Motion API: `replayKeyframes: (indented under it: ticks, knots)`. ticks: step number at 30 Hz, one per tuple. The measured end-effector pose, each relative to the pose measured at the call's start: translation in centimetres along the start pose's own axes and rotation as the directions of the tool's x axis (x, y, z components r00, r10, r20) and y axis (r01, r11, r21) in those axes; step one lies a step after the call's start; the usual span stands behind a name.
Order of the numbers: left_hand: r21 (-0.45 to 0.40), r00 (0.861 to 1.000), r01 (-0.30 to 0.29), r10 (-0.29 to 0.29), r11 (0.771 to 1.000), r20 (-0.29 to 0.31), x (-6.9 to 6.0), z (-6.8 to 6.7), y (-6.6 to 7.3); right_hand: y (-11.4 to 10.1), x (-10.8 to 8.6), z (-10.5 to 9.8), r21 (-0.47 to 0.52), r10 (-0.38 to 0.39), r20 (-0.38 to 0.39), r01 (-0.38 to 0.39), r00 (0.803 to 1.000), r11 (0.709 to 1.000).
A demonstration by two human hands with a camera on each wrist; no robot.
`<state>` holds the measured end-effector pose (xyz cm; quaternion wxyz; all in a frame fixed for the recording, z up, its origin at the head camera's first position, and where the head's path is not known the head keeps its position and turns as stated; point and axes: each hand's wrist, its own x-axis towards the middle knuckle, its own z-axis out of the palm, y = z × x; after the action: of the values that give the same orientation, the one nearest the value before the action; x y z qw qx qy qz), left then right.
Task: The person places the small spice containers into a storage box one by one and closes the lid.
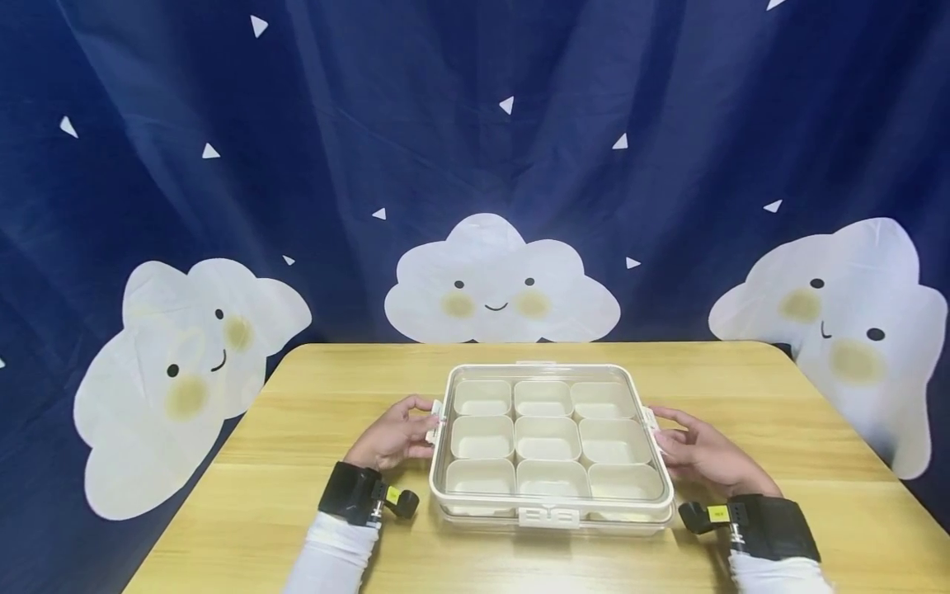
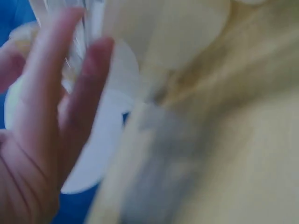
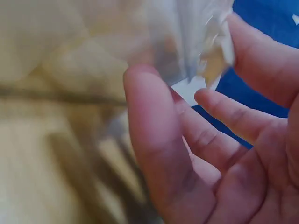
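A square clear plastic storage box (image 1: 552,520) with a white-rimmed transparent lid is in the middle of the head view, between the two hands. Several cream cups (image 1: 547,439) sit inside it in rows. My left hand (image 1: 397,435) grips the box's left side at the white side latch (image 1: 435,421). On the opposite side my right hand (image 1: 707,452) holds the box by its right latch (image 1: 651,419). In the right wrist view the thumb (image 3: 152,112) presses the clear wall. The left wrist view is blurred, with fingers (image 2: 86,88) against the box's edge.
The box is over a light wooden table (image 1: 356,371) with rounded far corners. A dark blue curtain (image 1: 445,124) with white clouds and small triangles hangs behind it. Each wrist wears a black strap with a small camera; the left strap (image 1: 349,492) is near the box's front corner.
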<state>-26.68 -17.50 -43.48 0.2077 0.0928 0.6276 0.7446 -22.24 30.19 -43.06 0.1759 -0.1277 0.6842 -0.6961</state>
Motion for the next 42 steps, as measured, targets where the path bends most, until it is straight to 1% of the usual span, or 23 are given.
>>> replayKeyframes:
  ticks: [1, 3, 5, 9, 11, 13, 16, 20, 23, 27, 31, 36, 38, 40, 42]
  knots:
    - [-0.039, 1.0, -0.006, 0.008, 0.999, 0.029, 0.0, -0.4, -0.3, 0.3, 0.1, -0.2, 0.029, -0.004, 0.023, 0.004, 1.0, 1.0]
    - [-0.083, 0.997, -0.017, 0.023, 0.996, 0.078, 0.1, -1.0, -0.9, 0.7, 0.1, -0.4, 0.062, -0.019, 0.045, 0.016, 0.999, 0.998]
    - [-0.111, 0.993, -0.017, 0.03, 0.994, 0.112, 0.1, -1.3, -1.4, 0.8, 0.2, -0.4, 0.068, -0.029, 0.043, 0.026, 0.999, 0.997]
    - [-0.159, 0.989, 0.007, 0.017, 0.987, 0.149, 0.3, -1.5, -2.0, 0.6, 0.1, -0.3, 0.016, -0.031, 0.01, 0.031, 0.999, 0.999]
    - [-0.166, 0.989, 0.02, 0.004, 0.986, 0.145, 0.4, -1.5, -2.2, 0.4, 0.1, -0.1, -0.026, -0.027, -0.004, 0.027, 1.0, 0.999]
    - [-0.154, 0.989, 0.023, 0.0, 0.988, 0.147, 0.5, -1.6, -2.3, 0.2, 0.2, 0.2, -0.063, -0.02, -0.02, 0.019, 1.0, 0.998]
    - [-0.127, 0.989, 0.02, -0.001, 0.992, 0.149, 0.6, -1.6, -2.3, 0.0, 0.3, 0.6, -0.092, -0.012, -0.039, 0.008, 0.999, 0.996]
    - [-0.097, 0.985, -0.002, 0.018, 0.995, 0.17, 0.6, -1.7, -2.3, -0.2, 0.4, 1.1, -0.113, 0.003, -0.062, -0.01, 0.998, 0.994]
    - [-0.074, 0.982, -0.017, 0.03, 0.997, 0.186, 0.4, -1.7, -2.2, 0.0, 0.6, 1.1, -0.156, 0.005, -0.069, -0.015, 0.998, 0.988]
    - [-0.034, 0.98, -0.014, 0.02, 0.999, 0.198, 0.3, -1.6, -1.8, 0.0, 0.9, 0.9, -0.21, -0.003, -0.056, -0.009, 0.998, 0.978]
    - [-0.019, 0.979, -0.002, 0.006, 1.0, 0.204, 0.2, -1.5, -1.6, -0.1, 0.9, 1.0, -0.2, 0.003, -0.046, -0.013, 0.999, 0.98]
    - [-0.034, 0.973, -0.004, 0.012, 0.999, 0.231, 0.3, -1.6, -1.6, 0.1, 0.7, 0.9, -0.16, 0.02, -0.088, -0.034, 0.996, 0.986]
    - [-0.044, 0.971, -0.004, 0.014, 0.999, 0.238, 0.3, -1.6, -1.6, 0.2, 0.7, 0.9, -0.126, 0.044, -0.098, -0.057, 0.994, 0.99]
    - [-0.05, 0.97, -0.004, 0.015, 0.999, 0.241, 0.3, -1.6, -1.6, 0.4, 0.7, 0.7, -0.091, 0.067, -0.093, -0.075, 0.993, 0.993]
    - [-0.05, 0.971, -0.002, 0.014, 0.999, 0.238, 0.3, -1.5, -1.7, 0.5, 0.7, 0.5, -0.052, 0.072, -0.072, -0.076, 0.995, 0.996]
